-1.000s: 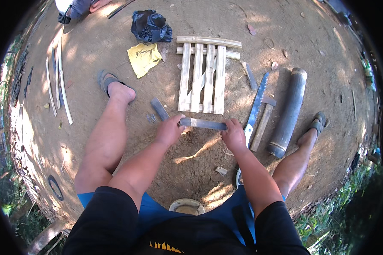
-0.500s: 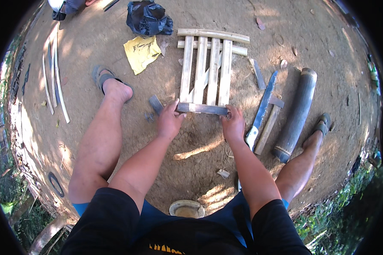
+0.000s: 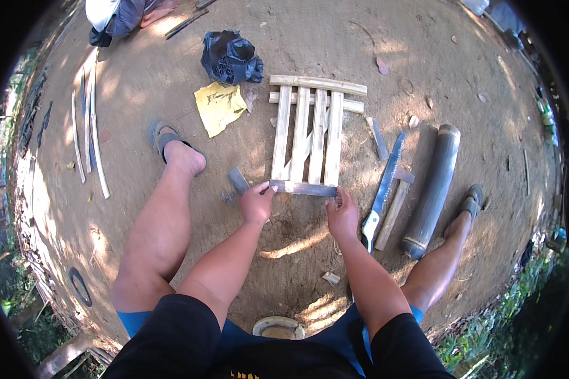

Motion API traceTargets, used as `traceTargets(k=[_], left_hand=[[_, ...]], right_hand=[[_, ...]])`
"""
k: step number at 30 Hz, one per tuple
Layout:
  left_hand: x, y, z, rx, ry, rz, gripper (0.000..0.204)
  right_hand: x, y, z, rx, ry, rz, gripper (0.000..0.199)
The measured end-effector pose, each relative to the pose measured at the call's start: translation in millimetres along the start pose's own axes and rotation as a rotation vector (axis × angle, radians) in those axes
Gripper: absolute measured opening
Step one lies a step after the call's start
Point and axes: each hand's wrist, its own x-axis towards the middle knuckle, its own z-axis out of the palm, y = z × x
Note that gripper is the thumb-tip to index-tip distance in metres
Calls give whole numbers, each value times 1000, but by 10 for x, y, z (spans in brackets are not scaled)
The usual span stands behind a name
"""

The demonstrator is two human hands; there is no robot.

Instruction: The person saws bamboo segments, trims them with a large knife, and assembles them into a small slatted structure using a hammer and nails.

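The short crosspiece, carried clear of the frame a second ago, is now laid across the near ends of the upright bamboo slats; it is pinched at either end by the left hand and right hand, so placement looks nearly settled

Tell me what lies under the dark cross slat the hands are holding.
Under the cross slat, held by the left hand and right hand, lie the near ends of four upright slats. Whether anything fastens them is hidden beneath it.
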Motion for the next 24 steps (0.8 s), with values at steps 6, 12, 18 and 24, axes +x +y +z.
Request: traceTargets(k=[6, 12, 18, 24], left_hand=[[54, -165, 23, -105, 55, -39, 39], [99, -225, 76, -198, 30, -65, 37], [115, -240, 33, -179, 15, -41, 37], [81, -163, 30, -233, 76, -41, 37]], right_hand=[[-1, 98, 107, 19, -20, -40, 64], [-89, 96, -35, -294, -123, -268, 83], [-196, -90, -167, -393, -354, -158, 101], [-340, -526, -127, -588, -280, -263, 104]])
